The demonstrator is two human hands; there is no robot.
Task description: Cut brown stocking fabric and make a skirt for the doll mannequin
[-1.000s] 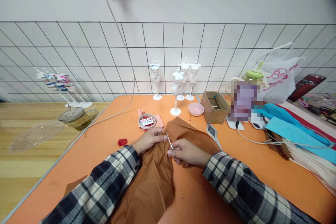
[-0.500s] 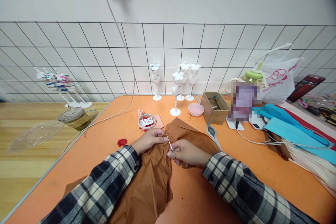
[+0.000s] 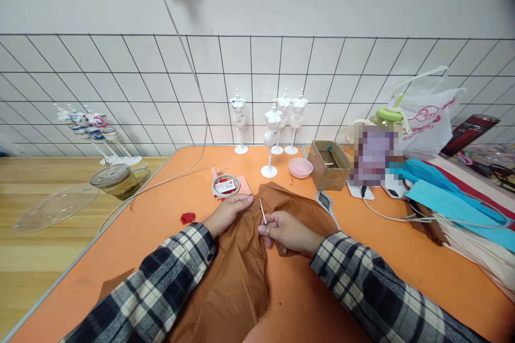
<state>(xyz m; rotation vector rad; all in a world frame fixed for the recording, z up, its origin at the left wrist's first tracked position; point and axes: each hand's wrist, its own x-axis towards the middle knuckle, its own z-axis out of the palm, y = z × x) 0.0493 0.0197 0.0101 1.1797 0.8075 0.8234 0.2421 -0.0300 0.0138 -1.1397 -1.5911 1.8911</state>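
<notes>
A crumpled sheet of brown tissue paper (image 3: 237,278) lies on the orange table (image 3: 169,209) in front of me. My left hand (image 3: 227,213) rests on its upper left edge, fingers closed on the paper. My right hand (image 3: 287,231) is closed around a small pair of metal scissors (image 3: 263,213), whose blades point up and away into the paper between my two hands. Both of my sleeves are dark plaid.
Behind my hands are a round tape tin (image 3: 226,185) on pink paper, a red scrap (image 3: 187,218), white mini mannequins (image 3: 272,128), a pink bowl (image 3: 300,168) and a cardboard box (image 3: 330,164). Blue and cream paper sheets (image 3: 454,198) lie right. A glass cup (image 3: 116,179) stands left.
The scissors have moved a little further up into the paper, and my left fingers have shifted up along the edge. The paper's upper fold has changed shape slightly.
</notes>
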